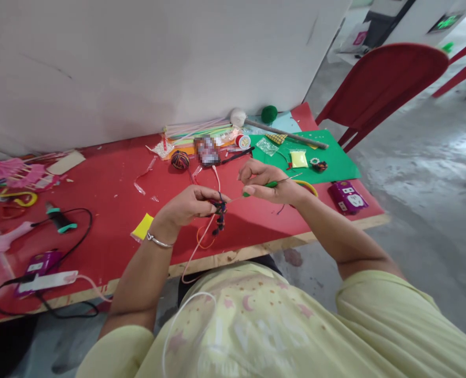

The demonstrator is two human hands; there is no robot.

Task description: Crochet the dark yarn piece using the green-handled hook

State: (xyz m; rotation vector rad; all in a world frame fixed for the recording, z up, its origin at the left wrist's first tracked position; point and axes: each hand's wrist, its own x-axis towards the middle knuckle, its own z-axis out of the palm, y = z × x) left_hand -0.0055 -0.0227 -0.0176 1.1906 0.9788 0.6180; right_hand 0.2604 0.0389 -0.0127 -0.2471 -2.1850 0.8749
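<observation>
My left hand (pixel 191 202), with a silver bangle at the wrist, pinches a small dark piece of yarn work (pixel 220 209) above the front edge of the table. To its right, my right hand (pixel 274 181) is closed around a crochet hook with a green handle (pixel 271 184), its thin metal shaft pointing right, away from the yarn work. A thin light strand runs between the yarn work and my right fingertips. Below the yarn work an orange loop (pixel 206 242) lies on the table. A multicoloured yarn ball (pixel 180 160) sits behind my left hand.
A phone (pixel 207 151) lies at the back with a pale cable running toward me. Green mat (pixel 315 149) at right holds a yellow packet (pixel 298 159); a purple socket box (pixel 348 197) is beside it. At left lie a pink glue gun (pixel 10 237) and a power strip (pixel 48 282).
</observation>
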